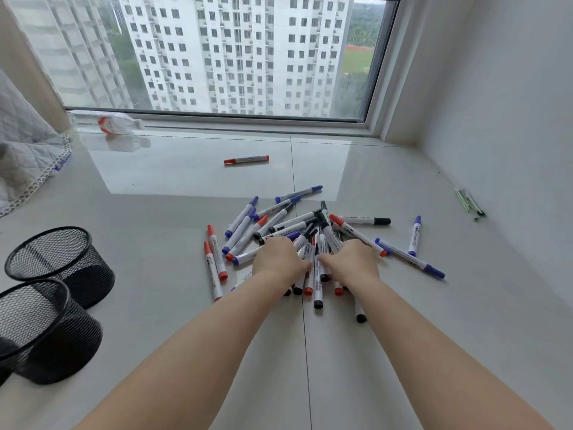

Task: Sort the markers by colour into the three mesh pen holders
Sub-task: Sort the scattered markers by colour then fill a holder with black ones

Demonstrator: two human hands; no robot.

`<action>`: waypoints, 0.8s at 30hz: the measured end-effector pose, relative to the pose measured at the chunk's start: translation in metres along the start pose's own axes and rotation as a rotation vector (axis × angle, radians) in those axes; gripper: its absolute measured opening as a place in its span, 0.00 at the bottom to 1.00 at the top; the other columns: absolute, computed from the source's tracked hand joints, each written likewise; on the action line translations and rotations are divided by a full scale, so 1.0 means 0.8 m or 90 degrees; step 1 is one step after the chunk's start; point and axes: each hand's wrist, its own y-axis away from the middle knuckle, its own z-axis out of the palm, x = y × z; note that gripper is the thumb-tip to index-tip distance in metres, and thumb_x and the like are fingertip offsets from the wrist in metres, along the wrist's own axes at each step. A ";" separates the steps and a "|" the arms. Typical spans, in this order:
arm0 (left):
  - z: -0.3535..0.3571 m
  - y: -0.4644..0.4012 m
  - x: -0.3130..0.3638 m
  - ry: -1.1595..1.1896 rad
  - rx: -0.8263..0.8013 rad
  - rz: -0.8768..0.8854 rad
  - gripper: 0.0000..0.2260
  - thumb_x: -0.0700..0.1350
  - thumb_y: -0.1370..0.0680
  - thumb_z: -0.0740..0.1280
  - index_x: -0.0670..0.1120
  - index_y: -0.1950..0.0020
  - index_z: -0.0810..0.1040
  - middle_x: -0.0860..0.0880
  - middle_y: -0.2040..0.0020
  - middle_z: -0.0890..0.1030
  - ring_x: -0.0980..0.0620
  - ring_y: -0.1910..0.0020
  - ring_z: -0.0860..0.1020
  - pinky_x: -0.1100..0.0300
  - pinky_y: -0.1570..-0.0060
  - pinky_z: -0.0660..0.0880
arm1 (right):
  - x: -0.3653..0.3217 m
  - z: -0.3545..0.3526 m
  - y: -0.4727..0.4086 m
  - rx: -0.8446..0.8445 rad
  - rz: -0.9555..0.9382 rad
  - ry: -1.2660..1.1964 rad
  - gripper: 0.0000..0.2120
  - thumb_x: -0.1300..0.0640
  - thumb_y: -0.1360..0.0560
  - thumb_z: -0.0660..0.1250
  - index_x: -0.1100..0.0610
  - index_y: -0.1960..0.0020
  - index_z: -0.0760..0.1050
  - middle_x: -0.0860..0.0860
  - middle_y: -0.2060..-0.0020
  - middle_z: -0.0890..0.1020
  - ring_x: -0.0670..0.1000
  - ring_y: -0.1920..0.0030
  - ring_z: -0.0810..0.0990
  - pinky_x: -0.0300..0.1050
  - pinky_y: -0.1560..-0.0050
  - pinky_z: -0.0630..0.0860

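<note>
A loose pile of white markers point(288, 226) with red, blue and black caps lies on the pale tiled surface. My left hand point(279, 259) and my right hand point(352, 259) rest side by side on the near part of the pile. Their fingers curl down over several markers and are hidden behind the backs of the hands; the thumbs point toward each other. One red marker point(246, 159) lies alone farther back. A blue marker point(414, 235) lies apart on the right. Two black mesh pen holders point(93, 283) point(71, 346) stand at the left, both looking empty. A dark edge of a third shows at the left border.
A plastic bottle point(108, 122) lies on its side by the window sill at the back left. A quilted grey cloth point(24, 150) covers the left edge. Thin green pens point(468, 201) lie near the white wall on the right. A large window closes off the back.
</note>
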 end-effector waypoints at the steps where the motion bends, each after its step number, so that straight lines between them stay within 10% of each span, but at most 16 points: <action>1: 0.000 -0.002 0.001 0.004 -0.005 -0.007 0.21 0.58 0.30 0.70 0.45 0.70 0.67 0.47 0.63 0.76 0.48 0.63 0.76 0.60 0.72 0.67 | -0.003 0.001 -0.002 -0.002 0.002 0.026 0.16 0.49 0.32 0.70 0.57 0.69 0.68 0.50 0.73 0.73 0.49 0.73 0.72 0.39 0.76 0.61; 16: 0.004 -0.018 0.013 0.061 -0.089 -0.084 0.17 0.54 0.34 0.69 0.46 0.71 0.66 0.49 0.70 0.72 0.53 0.72 0.71 0.64 0.75 0.63 | -0.012 0.011 -0.008 0.043 -0.024 0.258 0.13 0.57 0.28 0.67 0.58 0.44 0.74 0.55 0.48 0.80 0.56 0.47 0.79 0.43 0.60 0.71; 24: -0.005 -0.015 0.003 0.238 -0.108 -0.160 0.16 0.54 0.33 0.69 0.46 0.69 0.67 0.50 0.72 0.70 0.53 0.73 0.69 0.63 0.75 0.63 | -0.004 -0.004 -0.002 0.004 0.025 0.108 0.14 0.47 0.33 0.69 0.56 0.58 0.71 0.49 0.68 0.73 0.52 0.65 0.75 0.38 0.72 0.65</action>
